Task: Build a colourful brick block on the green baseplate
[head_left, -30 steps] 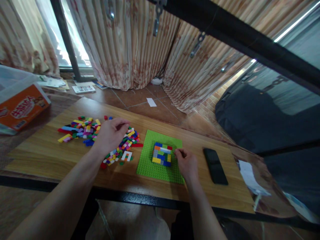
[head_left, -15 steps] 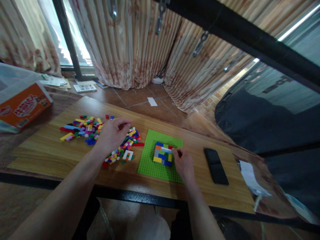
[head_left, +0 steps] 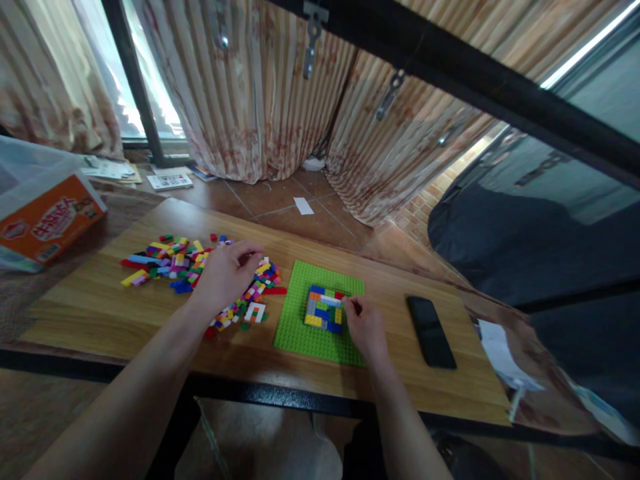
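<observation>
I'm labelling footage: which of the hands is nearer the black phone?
The right hand, at the built bricks on the green baseplate; the left hand is over the loose bricks.

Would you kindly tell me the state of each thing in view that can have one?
Left hand: at the brick pile, fingers curled
Right hand: by the brick build, fingers bent
Brick pile: loose, spread out
Brick build: assembled, on the green baseplate
Green baseplate: flat on the table
Phone: lying flat, face dark
Curtain: hanging in folds

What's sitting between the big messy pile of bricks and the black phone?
In the head view, the green baseplate lies between the pile and the phone, with a colourful brick build on it and the right hand beside the build.
</observation>
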`<state>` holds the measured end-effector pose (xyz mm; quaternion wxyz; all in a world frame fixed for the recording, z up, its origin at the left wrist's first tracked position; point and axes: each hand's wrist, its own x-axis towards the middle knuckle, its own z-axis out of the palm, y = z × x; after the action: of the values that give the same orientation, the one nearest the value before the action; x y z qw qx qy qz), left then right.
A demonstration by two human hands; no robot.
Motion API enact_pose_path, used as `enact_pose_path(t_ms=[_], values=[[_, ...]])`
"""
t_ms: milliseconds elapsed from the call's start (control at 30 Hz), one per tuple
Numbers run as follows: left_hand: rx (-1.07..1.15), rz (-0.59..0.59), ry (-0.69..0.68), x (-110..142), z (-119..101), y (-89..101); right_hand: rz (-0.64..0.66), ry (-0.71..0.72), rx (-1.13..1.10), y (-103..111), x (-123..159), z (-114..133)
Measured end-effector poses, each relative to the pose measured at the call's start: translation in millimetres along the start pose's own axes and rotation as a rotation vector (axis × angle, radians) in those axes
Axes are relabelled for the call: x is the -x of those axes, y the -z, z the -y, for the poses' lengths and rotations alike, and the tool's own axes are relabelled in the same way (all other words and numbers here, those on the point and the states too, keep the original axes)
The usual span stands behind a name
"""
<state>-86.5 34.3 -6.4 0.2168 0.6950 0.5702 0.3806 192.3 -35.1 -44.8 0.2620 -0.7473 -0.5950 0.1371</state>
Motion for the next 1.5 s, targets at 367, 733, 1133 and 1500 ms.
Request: enact_pose_path(t_ms=[367,733,1133,1500], values=[[-0.032,-0.022,-0.008,-1,1,1.9,-0.214,0.036,-0.155,6,-7,2],[-0.007,-0.012,-0.029,0,1,4.0,0.057,0.342,0.214,-25,29,44],[0.036,-0.047,0.003,1,2,7.3,0.142,0.353,0.369,-30,34,46],[-0.001,-0.121,0.019,-1,8,19.9,0.136,0.386,0.398,-28,28,33]])
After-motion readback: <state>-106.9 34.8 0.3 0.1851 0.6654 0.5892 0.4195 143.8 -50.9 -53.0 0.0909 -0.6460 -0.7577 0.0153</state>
